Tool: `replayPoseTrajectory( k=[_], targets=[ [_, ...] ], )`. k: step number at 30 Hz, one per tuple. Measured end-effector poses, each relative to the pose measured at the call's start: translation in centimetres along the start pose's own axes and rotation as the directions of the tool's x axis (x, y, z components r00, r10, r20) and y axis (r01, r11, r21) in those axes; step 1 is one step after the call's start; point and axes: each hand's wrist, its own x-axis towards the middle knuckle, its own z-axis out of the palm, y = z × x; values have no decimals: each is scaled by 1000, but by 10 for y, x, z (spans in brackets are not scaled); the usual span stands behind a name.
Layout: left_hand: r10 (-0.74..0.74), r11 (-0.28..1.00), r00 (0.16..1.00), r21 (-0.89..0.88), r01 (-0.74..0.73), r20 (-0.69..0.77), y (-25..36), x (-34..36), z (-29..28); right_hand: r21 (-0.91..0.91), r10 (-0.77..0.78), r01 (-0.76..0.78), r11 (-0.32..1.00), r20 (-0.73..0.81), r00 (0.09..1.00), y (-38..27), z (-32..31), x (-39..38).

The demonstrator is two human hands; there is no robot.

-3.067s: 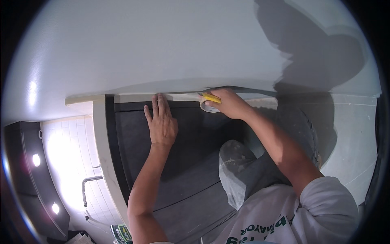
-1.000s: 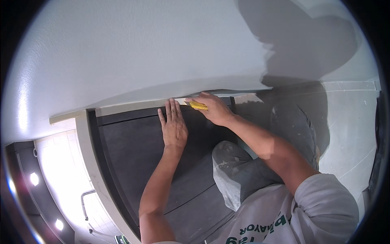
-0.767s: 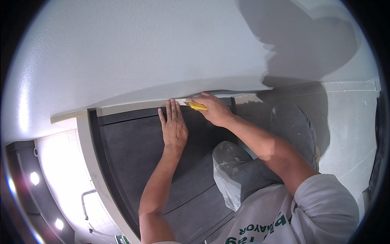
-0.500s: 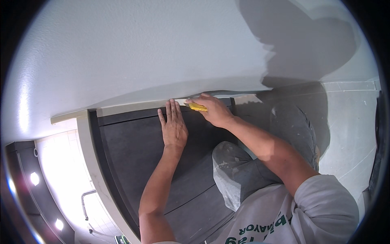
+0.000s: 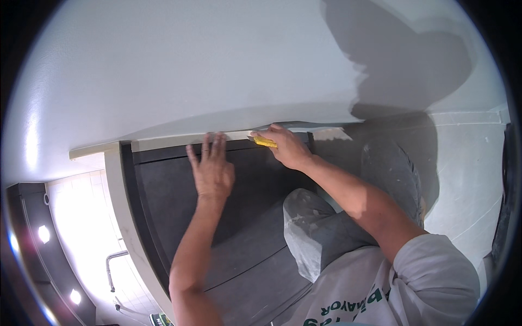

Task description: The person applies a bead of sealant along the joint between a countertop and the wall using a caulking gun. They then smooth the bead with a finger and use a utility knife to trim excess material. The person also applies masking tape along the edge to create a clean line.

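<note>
My right hand (image 5: 290, 146) is closed round a yellow utility knife (image 5: 265, 142). Its front end is at a pale cream strip (image 5: 179, 140) that runs between the wall and a dark grey cabinet panel (image 5: 179, 201). To the left, my left hand (image 5: 213, 173) has its fingers spread and holds nothing. Its fingertips reach the strip, while the palm is over the top part of the panel; whether the palm touches is hard to tell. How far the blade sticks out is too small to make out.
The white wall (image 5: 190, 60) rises ahead, with my shadow on its right. A pale countertop edge (image 5: 122, 209) borders the cabinet at left, near a curved metal tap (image 5: 110, 269). My knee (image 5: 304, 228) is against the cabinet's right side. Light tiles (image 5: 467, 174) lie at right.
My left hand has shifted left along the strip, away from the knife, and its fingers have spread wider. The right hand and the utility knife have hardly moved.
</note>
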Motion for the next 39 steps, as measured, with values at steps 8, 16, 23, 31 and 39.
replayPoseTrajectory(
  k=[8, 16, 23, 31, 39],
  targets=[
    [-347, 928, 921, 74, 364, -179, -62, -25, -45, -15, 19, -19, 1000, 9, 1000, 5, 0, 2],
    [-189, 982, 978, -43, 186, -84, 30, 6, 24, -33, -16, 15, 999, -38, 999, 9, 6, 1],
    [-86, 991, 994, -103, 79, -65, 67, 22, 54, 120, -47, 56, 991, -79, 996, 14, 4, 6],
    [-112, 991, 993, -79, 109, -39, 70, 20, 61, -270, 198, -246, 931, -193, 961, 90, 0, -49],
    [-119, 984, 993, -128, 121, 20, 73, 25, 51, -727, 859, -600, 333, -29, 511, 220, -41, -131]
  ],
)
